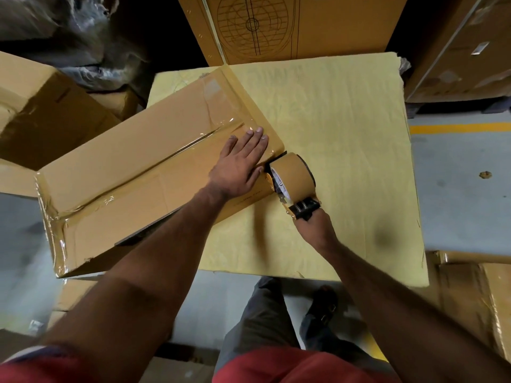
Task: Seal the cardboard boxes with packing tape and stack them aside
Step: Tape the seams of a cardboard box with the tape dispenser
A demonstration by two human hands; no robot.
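Note:
A long brown cardboard box (132,172) lies slanted across the left part of a yellow-covered work surface (345,150). Clear tape runs along its centre seam and over its left end. My left hand (239,164) presses flat on the box top near its right end, fingers straight. My right hand (315,228) grips the handle of a tape dispenser (293,181) with a brown tape roll, which sits against the box's right end face.
A large printed carton (290,26) stands behind the work surface. Another box (41,111) sits at the left and more cartons (475,294) at the lower right. Stacked boxes (464,59) fill the upper right. Grey floor with a yellow line (459,128) lies to the right.

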